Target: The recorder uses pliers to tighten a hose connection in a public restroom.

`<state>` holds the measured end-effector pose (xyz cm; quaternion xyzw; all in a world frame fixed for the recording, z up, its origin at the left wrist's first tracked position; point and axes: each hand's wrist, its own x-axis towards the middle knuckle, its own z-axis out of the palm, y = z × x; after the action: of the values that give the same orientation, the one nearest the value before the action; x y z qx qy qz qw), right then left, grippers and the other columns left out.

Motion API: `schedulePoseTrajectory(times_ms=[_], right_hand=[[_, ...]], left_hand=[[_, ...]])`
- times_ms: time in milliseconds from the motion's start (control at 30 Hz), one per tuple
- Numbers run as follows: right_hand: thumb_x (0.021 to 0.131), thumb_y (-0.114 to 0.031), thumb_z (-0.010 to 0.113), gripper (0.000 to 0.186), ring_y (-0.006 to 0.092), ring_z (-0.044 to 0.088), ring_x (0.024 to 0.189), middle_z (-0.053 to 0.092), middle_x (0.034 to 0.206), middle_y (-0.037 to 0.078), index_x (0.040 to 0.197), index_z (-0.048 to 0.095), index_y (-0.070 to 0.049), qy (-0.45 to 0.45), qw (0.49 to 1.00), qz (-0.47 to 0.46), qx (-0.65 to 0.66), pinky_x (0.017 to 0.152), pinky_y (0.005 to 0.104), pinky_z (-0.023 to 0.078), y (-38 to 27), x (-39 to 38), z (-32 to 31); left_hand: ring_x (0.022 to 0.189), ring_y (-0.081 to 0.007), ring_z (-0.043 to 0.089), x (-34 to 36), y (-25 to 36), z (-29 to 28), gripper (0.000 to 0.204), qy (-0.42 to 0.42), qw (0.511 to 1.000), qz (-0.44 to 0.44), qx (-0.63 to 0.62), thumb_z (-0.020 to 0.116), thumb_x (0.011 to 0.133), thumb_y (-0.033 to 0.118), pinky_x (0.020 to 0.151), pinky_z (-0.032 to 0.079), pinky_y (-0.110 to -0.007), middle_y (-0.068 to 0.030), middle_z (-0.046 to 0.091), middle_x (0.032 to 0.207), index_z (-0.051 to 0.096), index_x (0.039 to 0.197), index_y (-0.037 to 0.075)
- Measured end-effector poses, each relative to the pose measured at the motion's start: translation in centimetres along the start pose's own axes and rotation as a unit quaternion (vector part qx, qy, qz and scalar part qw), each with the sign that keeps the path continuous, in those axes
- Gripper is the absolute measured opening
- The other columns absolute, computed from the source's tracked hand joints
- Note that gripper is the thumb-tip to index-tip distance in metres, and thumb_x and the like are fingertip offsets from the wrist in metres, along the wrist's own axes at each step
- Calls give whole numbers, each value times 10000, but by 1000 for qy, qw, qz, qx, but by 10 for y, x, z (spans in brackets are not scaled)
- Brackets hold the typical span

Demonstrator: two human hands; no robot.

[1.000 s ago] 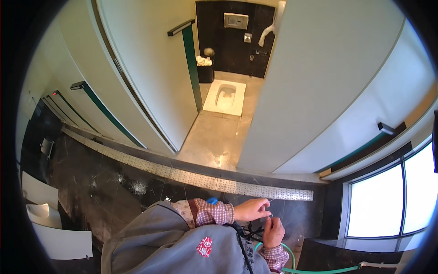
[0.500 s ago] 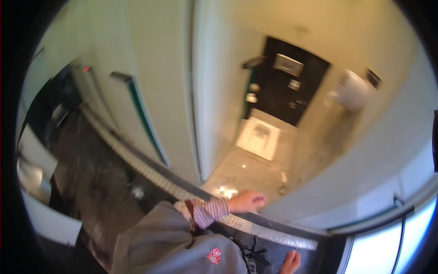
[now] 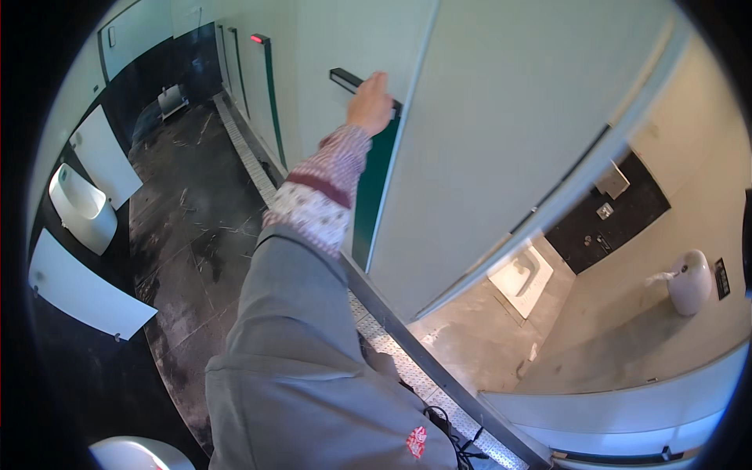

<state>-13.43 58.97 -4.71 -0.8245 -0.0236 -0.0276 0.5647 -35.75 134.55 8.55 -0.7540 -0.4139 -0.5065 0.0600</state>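
Handle: blk, on pale stall door, at top of green strip.
Left hand: on handle, fingers over it; can't tell if closed round, far side hidden.
Right hand: out of view, state can't be told.
R side: white squat toilet, rounded white dispenser on stall wall.
L side: white urinal btwn two dividers, dark tiled flr alongside.

Grey garment: 1 red-and-white emblem at 6 o'clock, lettering unreadable
Stall wall: 1 dark plaque at 3 o'clock, unreadable
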Motion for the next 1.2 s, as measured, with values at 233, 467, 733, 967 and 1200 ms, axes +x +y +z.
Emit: schedulePoseTrajectory(times_ms=[233, 467, 733, 967, 1200], right_hand=[[848, -288, 531, 308, 124, 440, 589, 531, 679, 35, 773, 574, 8, 86, 993, 46, -66, 505, 266, 350, -16, -105, 8], [829, -267, 532, 277, 143, 443, 557, 525, 656, 50, 758, 566, -2, 237, 958, 152, -43, 482, 286, 359, 61, -232, -24], [819, -257, 531, 263, 154, 446, 545, 520, 644, 56, 753, 564, -5, 302, 928, 216, 9, 475, 291, 362, 23, -312, 52], [810, -248, 530, 250, 164, 448, 534, 516, 634, 62, 748, 561, -8, 370, 883, 283, 57, 469, 295, 365, -22, -382, 165], [781, -221, 524, 195, 199, 473, 532, 520, 623, 76, 744, 561, -34, 346, 887, 300, -50, 478, 329, 382, -29, -457, 212]], left_hand=[[1310, -241, 197, 40, -43, 3, 497, -151, 986, -47, 56, 371, 893, 310, 990, 206, -585, -50, 201, 1424, 230, 1337, 136], [1328, -226, 146, 72, -55, 21, 490, -214, 974, 47, 61, 332, 915, 307, 1005, 166, -594, 0, 138, 1447, 195, 1362, 164], [1318, -233, 181, 125, -83, 81, 455, -259, 953, 113, 107, 317, 923, 305, 991, 184, -611, 57, 167, 1437, 216, 1358, 223], [1312, -182, 199, 178, -130, 174, 439, -269, 942, 181, 91, 271, 932, 333, 981, 187, -622, 41, 194, 1429, 232, 1355, 224], [1280, -205, 268, 248, -201, 249, 453, -236, 945, 224, 38, 290, 900, 295, 979, 244, -581, -7, 274, 1399, 278, 1337, 176]])
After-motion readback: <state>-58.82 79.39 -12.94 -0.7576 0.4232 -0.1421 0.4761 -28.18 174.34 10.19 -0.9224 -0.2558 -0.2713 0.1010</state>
